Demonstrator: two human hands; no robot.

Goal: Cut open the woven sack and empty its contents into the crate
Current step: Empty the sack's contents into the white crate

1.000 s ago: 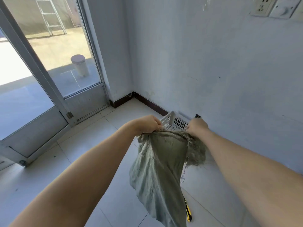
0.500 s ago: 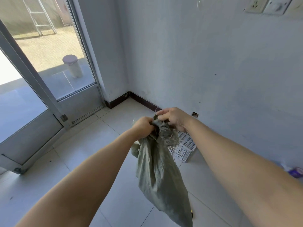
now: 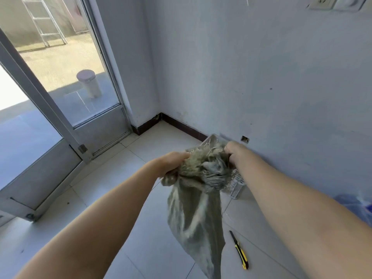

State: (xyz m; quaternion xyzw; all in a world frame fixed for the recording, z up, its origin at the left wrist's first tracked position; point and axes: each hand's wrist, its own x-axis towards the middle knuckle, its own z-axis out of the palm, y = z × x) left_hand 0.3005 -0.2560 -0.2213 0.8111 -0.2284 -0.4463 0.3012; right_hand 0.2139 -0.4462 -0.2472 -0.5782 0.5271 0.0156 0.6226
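Just above the crate [image 3: 236, 185], left hand [image 3: 175, 161] and right hand [image 3: 234, 153] clench the woven sack [image 3: 197, 218] by its frayed end, its length dangling down on the near side.

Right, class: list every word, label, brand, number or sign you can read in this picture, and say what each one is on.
There is no readable text anywhere in this picture.
sack: plain weave, no print shows.
knife: yellow and black, no brand legible.
socket plate: no marking legible.
blue thing at the right edge: too blurred to tell.
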